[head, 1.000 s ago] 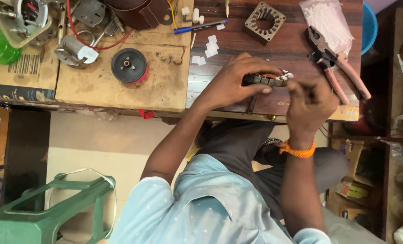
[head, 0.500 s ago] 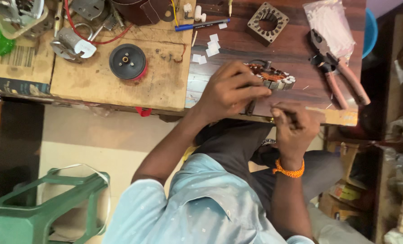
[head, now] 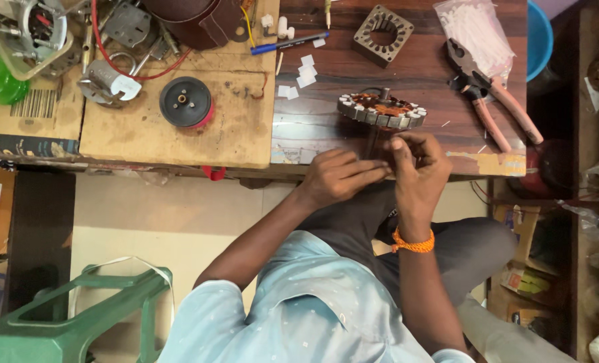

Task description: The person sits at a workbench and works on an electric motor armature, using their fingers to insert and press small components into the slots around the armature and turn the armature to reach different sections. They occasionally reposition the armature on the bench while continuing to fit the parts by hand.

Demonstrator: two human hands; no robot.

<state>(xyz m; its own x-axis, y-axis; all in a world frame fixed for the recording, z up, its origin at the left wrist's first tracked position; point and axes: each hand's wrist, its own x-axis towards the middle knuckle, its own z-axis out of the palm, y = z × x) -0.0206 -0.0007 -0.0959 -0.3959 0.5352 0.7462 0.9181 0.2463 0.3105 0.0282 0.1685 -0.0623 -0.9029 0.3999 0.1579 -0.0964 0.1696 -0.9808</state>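
Both hands meet at the near edge of the counter (head: 326,81), just below a round motor winding (head: 382,110) with copper coils and a ring of grey metal teeth. The winding stands on the dark wood, with its shaft pointing up. The left hand (head: 339,176) lies with its fingers stretched toward the right hand (head: 413,165), and the two touch at the fingertips. The right hand's fingers are curled and pinched together close under the winding; whatever they pinch is too small to make out, so I cannot tell if either hand grips anything. An orange band (head: 412,241) circles the right wrist.

Farther back on the counter lies a square metal core (head: 382,26) with a round hole. A blue pen (head: 287,43) and small white paper scraps (head: 302,70) lie to its left. Pliers (head: 491,94) with pink handles rest to the right, partly on a clear plastic bag (head: 477,30). On the cardboard sheet (head: 145,134) at the left sits a black round disc (head: 186,101) with a red rim. A green stool (head: 64,312) stands on the floor below
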